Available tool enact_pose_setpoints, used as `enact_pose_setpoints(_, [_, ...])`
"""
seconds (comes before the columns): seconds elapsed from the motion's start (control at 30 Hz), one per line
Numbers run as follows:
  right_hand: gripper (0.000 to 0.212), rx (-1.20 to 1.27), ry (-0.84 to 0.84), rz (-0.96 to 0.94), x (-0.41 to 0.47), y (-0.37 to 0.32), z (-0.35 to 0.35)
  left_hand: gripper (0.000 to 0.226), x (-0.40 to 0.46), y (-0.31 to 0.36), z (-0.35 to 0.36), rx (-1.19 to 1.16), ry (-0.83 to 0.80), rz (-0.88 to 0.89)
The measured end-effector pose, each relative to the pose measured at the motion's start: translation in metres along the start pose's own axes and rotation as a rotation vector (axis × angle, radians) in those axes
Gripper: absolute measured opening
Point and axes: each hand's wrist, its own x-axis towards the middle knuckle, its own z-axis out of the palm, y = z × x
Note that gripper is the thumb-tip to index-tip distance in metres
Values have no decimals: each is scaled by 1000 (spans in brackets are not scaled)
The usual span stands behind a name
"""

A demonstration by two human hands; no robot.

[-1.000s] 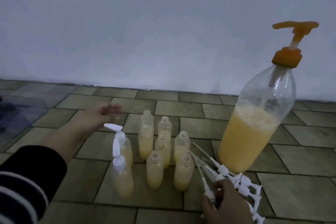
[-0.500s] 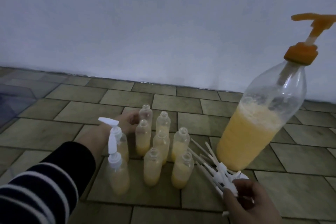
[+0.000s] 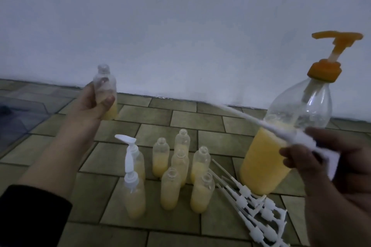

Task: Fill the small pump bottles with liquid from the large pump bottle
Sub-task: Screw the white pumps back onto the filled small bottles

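Observation:
My left hand [image 3: 91, 106] grips a small uncapped bottle [image 3: 105, 86] with yellow liquid at its bottom, raised upright above the floor. My right hand [image 3: 325, 168] pinches a white pump top [image 3: 297, 136], its long dip tube pointing up and left, blurred. The large pump bottle [image 3: 281, 146] with an orange pump head [image 3: 329, 62] stands at the right, about half full of yellow liquid. Several small open bottles [image 3: 180, 166] with yellow liquid stand in a cluster on the floor. Two small bottles with white pumps fitted [image 3: 133, 186] stand at the cluster's left.
A pile of loose white pump tops [image 3: 255, 212] lies on the tiled floor [image 3: 210, 126] in front of the large bottle. A white wall [image 3: 180, 26] runs behind. A dark translucent sheet or container [image 3: 18, 118] lies at the far left.
My left hand took a small bottle from the back of the cluster and lifted it up. My right hand picked a pump top from the pile and raised it.

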Motion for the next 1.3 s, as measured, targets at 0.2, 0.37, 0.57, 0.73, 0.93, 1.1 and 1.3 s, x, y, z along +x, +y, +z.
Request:
enact_pose_setpoints(0.2, [70,-214,-113,-118,32,-20,15,48,-27,53,15,222,-83,188])
enact_pose_setpoints(0.37, [15,-251,-139,-388,17,-44,29,51,-58,63,33,317,-140,163])
enact_pose_setpoints(0.57, [17,-321,-231,-349,18,-39,29,54,-76,70,47,470,-195,177])
enact_pose_setpoints(0.73, [13,-376,-398,-306,28,-47,39,52,-82,81,58,518,-311,229])
enact_pose_setpoints(0.93, [28,-130,-417,-100,49,-47,87,40,-88,87,82,430,-331,131])
enact_pose_setpoints(1.1, [40,179,-618,206,67,-42,89,55,-88,80,83,229,-351,-10])
enact_pose_setpoints(1.3, [40,141,-498,239,61,-31,96,23,-98,83,88,152,-416,-85])
